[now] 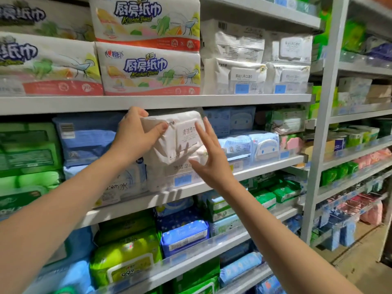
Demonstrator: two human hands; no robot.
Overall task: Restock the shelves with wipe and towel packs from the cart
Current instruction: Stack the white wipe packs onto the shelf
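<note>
A white wipe pack is held tilted in the gap of the middle shelf, on top of another white wipe pack. My left hand grips its upper left corner, with the thumb across the front. My right hand has straight, spread fingers that touch the pack's right side. The cart is out of view.
Kitchen towel packs and white wipe packs fill the shelf above. Blue packs sit left of the gap, blue cartoon packs right of it. Green and blue packs line the lower shelves. A second shelving unit stands at right.
</note>
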